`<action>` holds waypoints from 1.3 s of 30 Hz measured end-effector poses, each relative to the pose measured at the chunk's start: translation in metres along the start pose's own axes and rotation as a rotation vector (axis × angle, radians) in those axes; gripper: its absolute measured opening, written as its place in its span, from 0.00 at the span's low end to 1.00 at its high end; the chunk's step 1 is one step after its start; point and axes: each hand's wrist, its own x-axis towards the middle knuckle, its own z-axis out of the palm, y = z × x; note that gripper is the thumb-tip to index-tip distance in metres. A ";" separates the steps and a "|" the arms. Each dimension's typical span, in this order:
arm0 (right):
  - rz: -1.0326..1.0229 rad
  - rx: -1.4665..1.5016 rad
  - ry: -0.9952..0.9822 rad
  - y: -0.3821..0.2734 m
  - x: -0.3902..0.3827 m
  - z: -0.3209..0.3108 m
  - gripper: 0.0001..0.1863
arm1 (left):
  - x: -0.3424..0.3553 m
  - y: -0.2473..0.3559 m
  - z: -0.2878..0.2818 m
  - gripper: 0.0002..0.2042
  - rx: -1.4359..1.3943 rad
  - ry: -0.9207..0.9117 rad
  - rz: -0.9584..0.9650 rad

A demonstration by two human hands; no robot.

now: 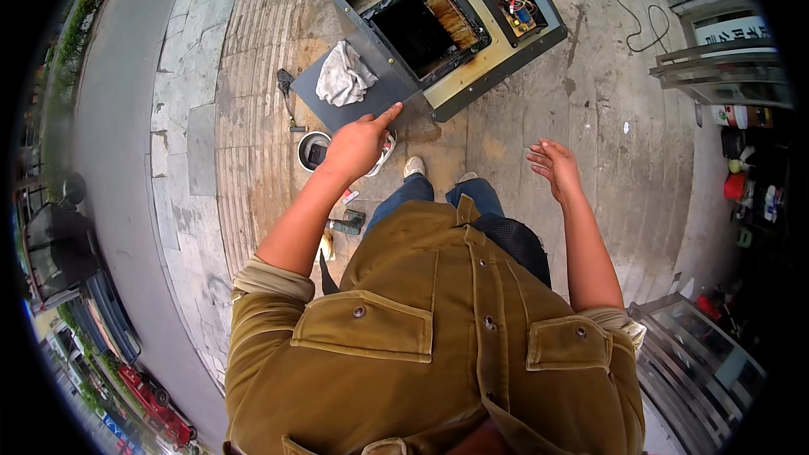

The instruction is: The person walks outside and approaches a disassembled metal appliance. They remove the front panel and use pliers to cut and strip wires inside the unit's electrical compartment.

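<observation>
A grey metal appliance [472, 76] stands on the pavement ahead, its top uncovered. Inside is a dark, sooty square opening [421, 29] with rust-brown stains. My left hand [358, 147] is at the appliance's near left edge, index finger stretched out and the other fingers curled; nothing shows in it. Whether the fingertip touches the metal I cannot tell. Beyond that hand, a crumpled whitish rag [344, 74] lies on a flat dark grey panel [312, 93]. My right hand [556, 170] hangs in the air at the right, fingers loosely apart and holding nothing.
A circuit board with coloured wires [516, 8] sits in the appliance's right part. Left of my feet are a round bowl [308, 145] with a dark object inside, a brush-like tool [286, 88] and a cordless drill [350, 222]. A black cable [645, 34] trails at the far right.
</observation>
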 end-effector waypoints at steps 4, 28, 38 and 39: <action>0.037 0.018 -0.074 -0.044 0.050 0.039 0.26 | 0.018 -0.004 -0.014 0.24 0.006 -0.044 0.009; 0.188 0.056 -0.049 -0.083 0.148 0.115 0.19 | 0.053 -0.016 0.018 0.23 -0.211 -0.148 0.030; 0.175 0.054 -0.034 -0.091 0.144 0.118 0.17 | 0.060 -0.033 0.025 0.23 -0.553 -0.165 0.044; 0.180 0.051 -0.033 -0.092 0.143 0.118 0.17 | 0.061 -0.035 0.025 0.23 -0.571 -0.174 0.045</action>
